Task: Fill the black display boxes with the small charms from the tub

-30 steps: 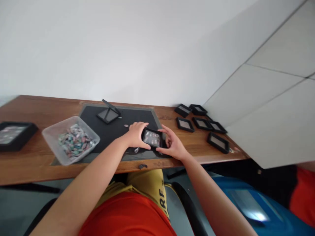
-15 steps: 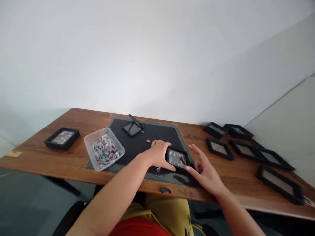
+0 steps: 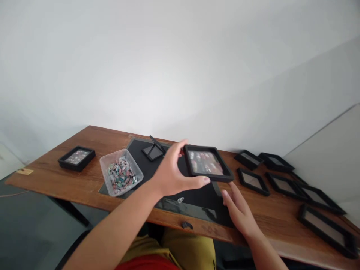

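My left hand grips a black box frame by its left side, thumb along the near edge and fingers at the far corner. Raised above the dark mat, the frame tilts slightly and shows several shiny pinkish and pale pieces behind its window. Just below its near right corner is my right hand, thumb and fingers apart; whether a fingertip touches the frame I cannot tell. A small clear piece lies on the mat beneath my left hand.
A clear plastic tub of coloured shell-like pieces stands left of the mat. Farther left sits a filled black frame. An open black case rests at the mat's back. Several black frames with grey panels lie along the right side.
My left hand has lifted the black box frame off the mat, up and slightly right. My right hand has shifted a little right and down, below the frame's corner. The view has shifted slightly.
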Tool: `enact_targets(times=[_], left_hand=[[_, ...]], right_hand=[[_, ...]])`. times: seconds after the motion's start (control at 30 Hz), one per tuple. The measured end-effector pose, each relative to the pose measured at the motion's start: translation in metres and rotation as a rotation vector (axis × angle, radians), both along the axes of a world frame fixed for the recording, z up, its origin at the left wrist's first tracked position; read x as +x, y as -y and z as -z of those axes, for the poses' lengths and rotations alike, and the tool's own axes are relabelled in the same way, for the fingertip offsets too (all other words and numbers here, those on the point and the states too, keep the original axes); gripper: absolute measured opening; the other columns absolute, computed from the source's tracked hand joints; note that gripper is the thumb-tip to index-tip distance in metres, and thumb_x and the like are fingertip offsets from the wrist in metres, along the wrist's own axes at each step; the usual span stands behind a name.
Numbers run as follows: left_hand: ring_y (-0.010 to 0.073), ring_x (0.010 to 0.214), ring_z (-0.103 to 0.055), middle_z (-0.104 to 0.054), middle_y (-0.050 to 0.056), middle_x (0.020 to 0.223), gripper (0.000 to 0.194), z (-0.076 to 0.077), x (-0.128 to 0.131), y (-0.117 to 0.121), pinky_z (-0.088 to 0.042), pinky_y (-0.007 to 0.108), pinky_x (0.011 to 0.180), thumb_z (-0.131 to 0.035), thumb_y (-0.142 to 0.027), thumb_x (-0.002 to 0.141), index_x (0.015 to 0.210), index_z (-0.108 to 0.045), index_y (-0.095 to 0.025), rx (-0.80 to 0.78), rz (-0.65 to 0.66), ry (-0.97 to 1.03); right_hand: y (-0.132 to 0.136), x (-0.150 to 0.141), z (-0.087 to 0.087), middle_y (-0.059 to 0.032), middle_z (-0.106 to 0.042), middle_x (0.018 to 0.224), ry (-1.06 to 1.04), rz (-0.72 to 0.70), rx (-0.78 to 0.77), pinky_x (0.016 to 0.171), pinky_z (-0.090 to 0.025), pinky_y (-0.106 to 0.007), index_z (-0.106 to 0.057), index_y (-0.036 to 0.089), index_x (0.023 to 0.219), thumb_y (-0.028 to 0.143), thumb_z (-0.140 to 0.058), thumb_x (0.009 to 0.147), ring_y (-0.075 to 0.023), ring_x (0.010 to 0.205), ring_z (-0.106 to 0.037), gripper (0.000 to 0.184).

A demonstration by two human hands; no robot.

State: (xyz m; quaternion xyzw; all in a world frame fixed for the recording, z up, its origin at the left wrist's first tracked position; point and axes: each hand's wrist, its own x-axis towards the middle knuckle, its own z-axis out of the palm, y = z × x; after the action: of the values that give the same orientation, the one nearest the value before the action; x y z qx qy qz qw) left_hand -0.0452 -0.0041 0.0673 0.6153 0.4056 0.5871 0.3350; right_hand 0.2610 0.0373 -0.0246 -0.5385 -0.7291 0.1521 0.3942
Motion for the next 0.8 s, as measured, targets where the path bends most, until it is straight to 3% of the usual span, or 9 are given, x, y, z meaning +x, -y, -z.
enact_targets(times=[0.07, 0.17, 0.23, 0.3, 0.33, 0.43, 0.57, 0.67, 0.8], left_hand=[[0.0363, 0.132, -0.062, -0.058, 0.016, 0.154, 0.111, -0.018, -0.043, 0.021, -0.054, 0.059, 0.114, -0.095, -0.061, 0.062, 0.158, -0.050, -0.025, 0.066, -0.113, 0.017], [0.0359, 0.127, -0.065, -0.063, 0.014, 0.147, 0.114, -0.031, -0.132, 0.049, -0.054, 0.059, 0.114, -0.098, -0.057, 0.053, 0.153, -0.058, -0.022, 0.189, -0.496, 0.075], [0.0342, 0.117, -0.068, -0.068, 0.014, 0.138, 0.114, -0.025, -0.193, 0.064, -0.052, 0.062, 0.114, -0.096, -0.055, 0.051, 0.153, -0.060, -0.018, 0.143, -0.864, 0.050], [0.0359, 0.115, -0.068, -0.068, 0.015, 0.140, 0.108, -0.004, -0.242, 0.074, -0.054, 0.066, 0.110, -0.091, -0.057, 0.055, 0.151, -0.063, -0.017, -0.028, -1.220, 0.005], [0.0373, 0.115, -0.069, -0.067, 0.017, 0.142, 0.109, 0.010, -0.260, 0.078, -0.055, 0.066, 0.107, -0.088, -0.059, 0.056, 0.152, -0.062, -0.016, -0.132, -1.302, -0.019], [0.0374, 0.118, -0.069, -0.065, 0.018, 0.146, 0.102, 0.060, -0.291, 0.085, -0.054, 0.059, 0.111, -0.082, -0.062, 0.063, 0.151, -0.062, -0.013, -0.315, -1.356, -0.191], [0.0398, 0.141, -0.058, -0.062, 0.023, 0.150, 0.097, 0.111, -0.300, 0.085, -0.042, 0.052, 0.124, -0.074, -0.063, 0.072, 0.150, -0.058, -0.007, -0.204, -1.430, -0.433], [0.0405, 0.146, -0.053, -0.064, 0.024, 0.148, 0.094, 0.125, -0.305, 0.081, -0.037, 0.054, 0.127, -0.072, -0.065, 0.073, 0.145, -0.058, -0.007, -0.225, -1.449, -0.513], [0.0417, 0.147, -0.051, -0.061, 0.028, 0.148, 0.093, 0.129, -0.310, 0.073, -0.036, 0.056, 0.126, -0.070, -0.063, 0.079, 0.147, -0.054, -0.001, -0.326, -1.389, -0.562]], right_hand=[[0.000, -0.002, -0.001, -0.0075, -0.073, 0.096, 0.003, 0.008, -0.055, 0.065, -0.057, -0.036, -0.043, 0.019, 0.162, 0.068, -0.051, 0.100, -0.0167, 0.060, -0.055, 0.080], [0.000, -0.004, -0.002, -0.0134, -0.075, 0.113, 0.038, -0.002, -0.111, 0.066, -0.056, -0.037, -0.040, 0.016, 0.164, 0.067, -0.053, 0.099, -0.0159, 0.061, -0.053, 0.084], [0.000, -0.005, -0.002, -0.0168, -0.073, 0.126, 0.073, 0.004, -0.111, 0.066, -0.055, -0.038, -0.042, 0.017, 0.163, 0.067, -0.055, 0.097, -0.0152, 0.060, -0.053, 0.084], [0.000, -0.007, -0.003, -0.0194, -0.069, 0.139, 0.109, 0.016, -0.092, 0.069, -0.056, -0.040, -0.043, 0.017, 0.161, 0.067, -0.056, 0.096, -0.0145, 0.060, -0.053, 0.084], [0.000, -0.008, -0.004, -0.0201, -0.067, 0.143, 0.131, 0.025, -0.081, 0.070, -0.057, -0.041, -0.044, 0.017, 0.161, 0.067, -0.056, 0.095, -0.0143, 0.060, -0.053, 0.084], [0.001, -0.013, -0.007, -0.0198, -0.066, 0.143, 0.207, 0.064, -0.065, 0.072, -0.057, -0.042, -0.046, 0.016, 0.159, 0.067, -0.058, 0.093, -0.0148, 0.060, -0.054, 0.084], [0.005, -0.017, -0.013, -0.0165, -0.074, 0.118, 0.295, 0.097, -0.079, 0.071, -0.056, -0.042, -0.049, 0.013, 0.157, 0.068, -0.055, 0.094, -0.0174, 0.060, -0.056, 0.084], [0.006, -0.020, -0.015, -0.0117, -0.073, 0.103, 0.328, 0.098, -0.073, 0.069, -0.055, -0.041, -0.049, 0.013, 0.156, 0.068, -0.056, 0.094, -0.0182, 0.060, -0.056, 0.083], [0.006, -0.022, -0.016, -0.0077, -0.071, 0.094, 0.343, 0.099, -0.073, 0.068, -0.053, -0.040, -0.053, 0.016, 0.153, 0.068, -0.056, 0.094, -0.0184, 0.059, -0.056, 0.080]])
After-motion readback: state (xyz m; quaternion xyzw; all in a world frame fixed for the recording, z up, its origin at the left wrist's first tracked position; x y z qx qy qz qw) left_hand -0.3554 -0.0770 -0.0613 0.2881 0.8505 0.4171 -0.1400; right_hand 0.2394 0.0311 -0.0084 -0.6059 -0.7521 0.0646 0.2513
